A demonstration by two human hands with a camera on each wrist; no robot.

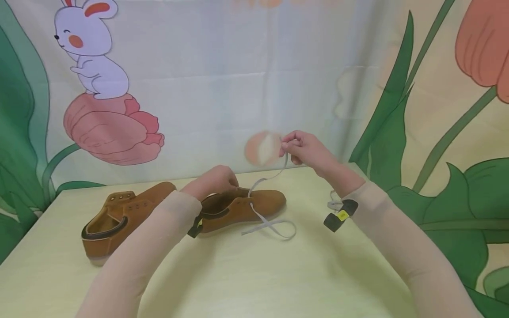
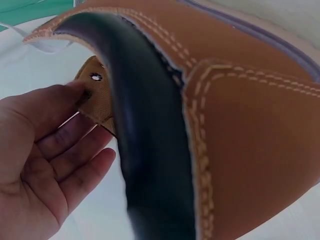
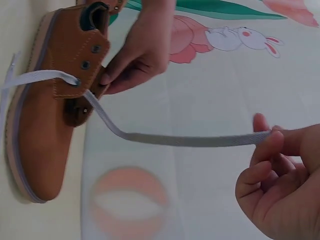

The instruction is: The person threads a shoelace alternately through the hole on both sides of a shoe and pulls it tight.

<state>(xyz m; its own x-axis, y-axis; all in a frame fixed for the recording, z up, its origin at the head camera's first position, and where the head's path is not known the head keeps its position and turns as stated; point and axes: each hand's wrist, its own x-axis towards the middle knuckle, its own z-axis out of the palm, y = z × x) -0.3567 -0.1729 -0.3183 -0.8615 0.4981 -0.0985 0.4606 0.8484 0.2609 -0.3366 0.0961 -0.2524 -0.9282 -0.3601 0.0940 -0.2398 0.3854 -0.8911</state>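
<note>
A brown shoe (image 1: 268, 202) stands on the table, its toe toward the right in the head view. My left hand (image 1: 214, 180) pinches the shoe's far eyelet flap (image 2: 97, 105), thumb on one face and fingers behind it. Between thumb and fingertips, my right hand (image 1: 305, 150) holds one end of a flat grey shoelace (image 3: 185, 141), raised above and right of the shoe. From there the lace runs through an eyelet in the near flap (image 3: 75, 75). Its other part lies looped on the table in front of the shoe.
A second brown shoe (image 1: 101, 247), with no lace visible in its eyelets, stands at the left, partly behind my left forearm. Another pale lace (image 1: 335, 204) lies near my right wrist. Behind the pale table (image 1: 258, 278) hangs a printed curtain (image 1: 207, 110).
</note>
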